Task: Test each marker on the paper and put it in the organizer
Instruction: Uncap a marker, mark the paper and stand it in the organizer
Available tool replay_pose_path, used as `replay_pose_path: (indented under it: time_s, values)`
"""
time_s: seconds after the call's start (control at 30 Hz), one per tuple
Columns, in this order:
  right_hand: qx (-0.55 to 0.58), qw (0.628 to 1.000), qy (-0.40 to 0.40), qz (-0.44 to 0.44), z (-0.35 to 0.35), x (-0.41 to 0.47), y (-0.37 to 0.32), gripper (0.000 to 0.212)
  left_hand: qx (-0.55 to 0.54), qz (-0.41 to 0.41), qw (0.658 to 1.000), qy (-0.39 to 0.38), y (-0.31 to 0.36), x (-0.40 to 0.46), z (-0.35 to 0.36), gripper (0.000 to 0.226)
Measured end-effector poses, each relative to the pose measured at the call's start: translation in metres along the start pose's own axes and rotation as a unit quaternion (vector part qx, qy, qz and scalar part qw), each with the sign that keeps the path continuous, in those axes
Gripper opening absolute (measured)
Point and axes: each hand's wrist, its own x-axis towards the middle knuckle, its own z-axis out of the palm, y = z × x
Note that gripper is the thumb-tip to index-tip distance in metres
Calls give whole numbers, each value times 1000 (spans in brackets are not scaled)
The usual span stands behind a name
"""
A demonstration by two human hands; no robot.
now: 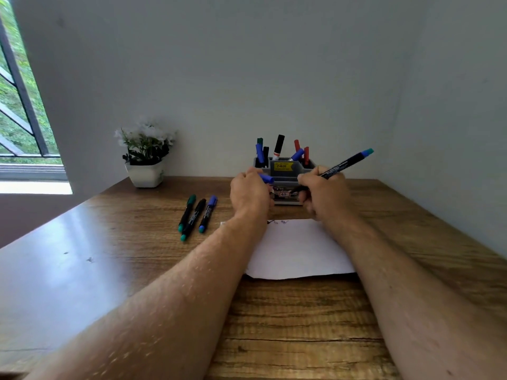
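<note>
My right hand (322, 192) grips a black marker (344, 163) with a teal end, slanting up to the right, its tip down by the organizer's front. My left hand (249, 192) pinches a blue cap (266, 178). Both hands hover in front of the grey organizer (284, 172), which holds several markers standing upright. A white paper (296, 249) with small scribbles at its far edge lies under my forearms. Three markers (196, 215) lie side by side on the table, left of the paper.
A white pot with white flowers (146, 156) stands at the back left against the wall. The wooden table (288, 325) reaches to the grey wall. A window with bars (19, 105) is at the far left.
</note>
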Motion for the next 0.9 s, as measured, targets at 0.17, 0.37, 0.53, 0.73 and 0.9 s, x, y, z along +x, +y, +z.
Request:
replay_pose_path:
  time_s: [0.17,0.37,0.53,0.73,0.9]
  values:
    - [85,995,-55,-17,-1,-1,-3,9,3,-18,1000,-11,-3,1,0,28]
    - [63,995,-68,-24,3,0,-2,6,25,1,1000,-7,-2,0,2,31]
    - [43,995,-83,-19,3,0,1,7,34,27,999,-10,-4,0,5,30]
    - [62,994,-95,-8,1,-1,2,10,26,9,1000,-15,-4,1,3,27]
    - [125,987,-102,17,1,-2,3,24,13,9,1000,-21,-6,1,2,27]
